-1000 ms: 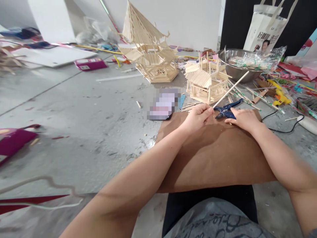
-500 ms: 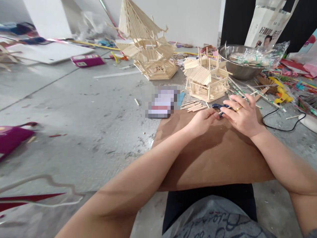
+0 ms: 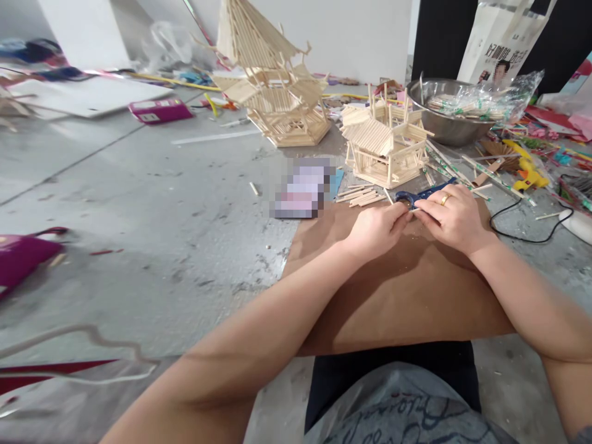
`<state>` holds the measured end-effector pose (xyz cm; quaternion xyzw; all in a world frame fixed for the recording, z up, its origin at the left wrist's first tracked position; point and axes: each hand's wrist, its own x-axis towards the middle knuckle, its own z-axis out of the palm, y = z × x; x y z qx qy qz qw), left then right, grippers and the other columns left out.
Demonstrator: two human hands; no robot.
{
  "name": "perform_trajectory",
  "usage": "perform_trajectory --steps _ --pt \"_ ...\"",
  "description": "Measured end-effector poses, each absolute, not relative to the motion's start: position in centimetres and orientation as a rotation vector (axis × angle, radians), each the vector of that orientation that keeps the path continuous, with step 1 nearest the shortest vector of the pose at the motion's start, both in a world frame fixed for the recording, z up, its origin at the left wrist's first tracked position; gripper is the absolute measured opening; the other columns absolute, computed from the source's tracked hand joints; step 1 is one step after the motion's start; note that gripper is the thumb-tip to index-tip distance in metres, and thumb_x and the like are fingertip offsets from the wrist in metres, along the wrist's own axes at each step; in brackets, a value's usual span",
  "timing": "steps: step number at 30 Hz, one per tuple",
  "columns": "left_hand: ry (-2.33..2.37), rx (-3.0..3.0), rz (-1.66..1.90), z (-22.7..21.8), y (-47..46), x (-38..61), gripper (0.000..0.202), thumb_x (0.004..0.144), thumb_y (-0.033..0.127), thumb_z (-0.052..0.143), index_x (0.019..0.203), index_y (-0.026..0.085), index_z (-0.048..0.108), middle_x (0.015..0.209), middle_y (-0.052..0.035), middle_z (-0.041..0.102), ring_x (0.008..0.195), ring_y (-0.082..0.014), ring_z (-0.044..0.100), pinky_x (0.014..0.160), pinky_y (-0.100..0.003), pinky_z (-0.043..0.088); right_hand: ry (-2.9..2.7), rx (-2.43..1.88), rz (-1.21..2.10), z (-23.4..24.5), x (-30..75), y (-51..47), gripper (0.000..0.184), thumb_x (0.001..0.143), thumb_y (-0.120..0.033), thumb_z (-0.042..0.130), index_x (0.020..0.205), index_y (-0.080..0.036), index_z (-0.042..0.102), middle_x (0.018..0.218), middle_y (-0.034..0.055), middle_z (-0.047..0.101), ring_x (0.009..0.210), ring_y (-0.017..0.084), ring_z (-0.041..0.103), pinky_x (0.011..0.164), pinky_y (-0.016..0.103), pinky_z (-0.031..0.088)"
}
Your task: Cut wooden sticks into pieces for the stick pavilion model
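My left hand (image 3: 375, 229) rests on a brown board (image 3: 398, 296), its fingers pinched together on a thin wooden stick whose end barely shows. My right hand (image 3: 451, 217), with a ring on one finger, meets the left fingertips and is closed around blue-handled cutters (image 3: 423, 193) that poke out past its fingers. A small pile of cut sticks (image 3: 361, 196) lies just beyond the left hand. Right behind both hands stands a low stick-built pavilion model (image 3: 385, 147).
A taller stick pagoda (image 3: 272, 80) stands further back on the grey floor. A steel bowl (image 3: 446, 128) with bagged sticks is at the back right, near a yellow glue gun (image 3: 526, 172) and a black cable (image 3: 527, 234). Magenta boxes (image 3: 160, 110) lie at left.
The long stick that pointed up to the right a second ago is no longer raised. My right hand lifted off the cutters, spread, then closed on them against the left fingertips.
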<state>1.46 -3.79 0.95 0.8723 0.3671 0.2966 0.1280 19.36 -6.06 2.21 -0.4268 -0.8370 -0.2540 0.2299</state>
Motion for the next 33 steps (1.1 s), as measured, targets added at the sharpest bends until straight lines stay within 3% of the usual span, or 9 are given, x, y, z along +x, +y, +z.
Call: perform_trajectory --steps 17,22,27,33 --pt "1.142 2.653 0.864 1.4 -3.9 1.3 0.031 0.084 0.031 0.037 0.06 0.016 0.05 0.052 -0.0001 0.049 0.049 -0.0088 0.038 0.049 -0.02 0.024 -2.209 -1.298 -0.62 2.1 18.5 -6.5 0.034 0.087 -0.037 0.04 0.071 -0.02 0.065 0.067 0.0031 0.063 0.07 0.017 0.045 0.067 0.032 0.025" --pt "1.218 2.585 0.859 1.6 -4.1 1.6 0.031 0.082 0.031 0.038 0.057 0.016 0.047 0.051 0.001 0.043 0.048 -0.0083 0.032 0.048 -0.021 0.022 -2.187 -1.34 -0.636 2.1 18.3 -6.6 0.035 0.086 -0.035 0.039 0.068 -0.02 0.064 0.064 0.0036 0.062 0.069 0.017 0.045 0.067 0.033 0.024" --pt "0.912 2.353 0.779 1.7 -3.3 1.2 0.032 0.082 0.031 0.04 0.054 0.015 0.042 0.05 0.0038 0.036 0.05 -0.0066 0.032 0.05 -0.02 0.026 -2.254 -1.232 -0.47 2.4 18.9 -6.2 0.033 0.085 -0.037 0.043 0.067 -0.02 0.064 0.063 0.002 0.061 0.066 0.016 0.045 0.067 0.032 0.025" --pt "0.649 1.991 0.716 2.2 -3.1 0.9 0.031 0.079 0.039 0.046 0.062 0.014 0.049 0.053 0.0045 0.037 0.05 -0.0056 0.031 0.049 -0.02 0.027 -2.236 -1.064 -0.178 3.2 19.3 -6.1 0.029 0.084 -0.036 0.046 0.066 -0.019 0.063 0.061 0.0002 0.061 0.062 0.013 0.048 0.07 0.031 0.03"
